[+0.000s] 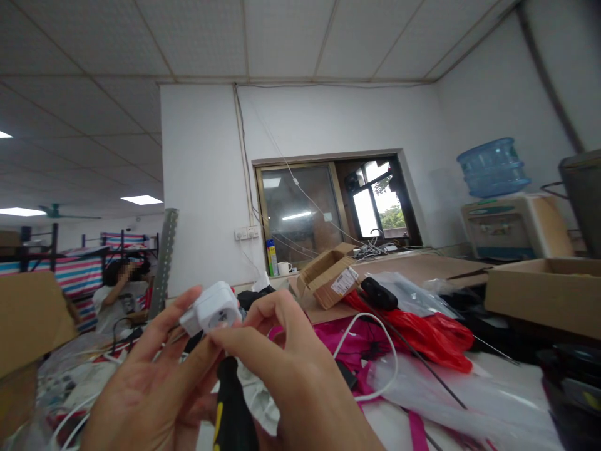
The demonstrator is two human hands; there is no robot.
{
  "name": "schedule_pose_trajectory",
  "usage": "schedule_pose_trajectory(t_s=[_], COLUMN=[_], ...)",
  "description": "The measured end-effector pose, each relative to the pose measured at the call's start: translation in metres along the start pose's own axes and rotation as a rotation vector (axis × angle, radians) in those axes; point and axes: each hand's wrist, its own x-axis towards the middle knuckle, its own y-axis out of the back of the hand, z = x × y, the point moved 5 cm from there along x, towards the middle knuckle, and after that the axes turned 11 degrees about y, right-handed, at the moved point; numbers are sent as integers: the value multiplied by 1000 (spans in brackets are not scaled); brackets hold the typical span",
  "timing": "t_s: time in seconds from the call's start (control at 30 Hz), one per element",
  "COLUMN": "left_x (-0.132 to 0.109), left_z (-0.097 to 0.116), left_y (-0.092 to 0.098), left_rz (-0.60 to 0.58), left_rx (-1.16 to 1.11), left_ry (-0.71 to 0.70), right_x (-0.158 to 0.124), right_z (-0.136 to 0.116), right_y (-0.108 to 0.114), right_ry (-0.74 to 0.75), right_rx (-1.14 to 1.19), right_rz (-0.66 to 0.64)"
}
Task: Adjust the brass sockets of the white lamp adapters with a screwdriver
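Observation:
My left hand (145,388) has its thumb and fingers closed around a small white plug adapter (216,307), raised above the cluttered table. A round socket face on the adapter is turned toward me. At its lower right edge, the thumb and forefinger of my right hand (293,369) come together in a pinch; whatever lies between them is too small or hidden to name. Between my palms is a black and yellow handle (232,407), like a screwdriver's. Its tip is not visible, and I cannot tell which hand supports it.
A cardboard box (331,275), a red plastic bag (432,338), clear plastic bags (469,394) and a white cable (394,357) lie on the table. Another box (544,294) is at right, before a water dispenser (498,228). A person (119,294) is at far left.

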Motion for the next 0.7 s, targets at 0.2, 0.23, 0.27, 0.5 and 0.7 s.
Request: schedule_pose_trajectory(t_s=[0.2, 0.23, 0.27, 0.5, 0.7], left_x=[-8, -10, -12, -13, -24], left_z=[1, 2, 2, -2, 0], left_y=[-7, -9, -12, -16, -29], left_rz=[61, 61, 61, 21, -21], left_rx=[19, 19, 17, 101, 195], left_ry=[-70, -89, -104, -122, -126], right_x=[-4, -3, -2, 0, -4], right_z=[4, 4, 5, 8, 10], right_y=[-4, -4, -4, -3, 7], right_ry=[402, 427, 440, 310, 269], right_rx=[-437, -494, -538, -571, -569], right_rz=[33, 21, -2, -268, -307])
